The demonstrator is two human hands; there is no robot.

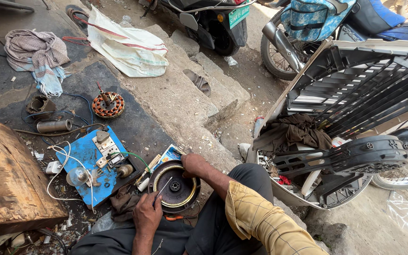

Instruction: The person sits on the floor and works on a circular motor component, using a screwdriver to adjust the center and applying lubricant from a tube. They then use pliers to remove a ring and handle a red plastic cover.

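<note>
Our left hand (pixel 147 213) pinches a thin metal rod (pixel 163 188), its tip inside the round motor housing (pixel 174 186) near our knees; our right hand (pixel 194 164) clasps the far rim. The housing looks heavy and rigid, best held by the rim. A blue board (pixel 87 156) lies just left.
</note>
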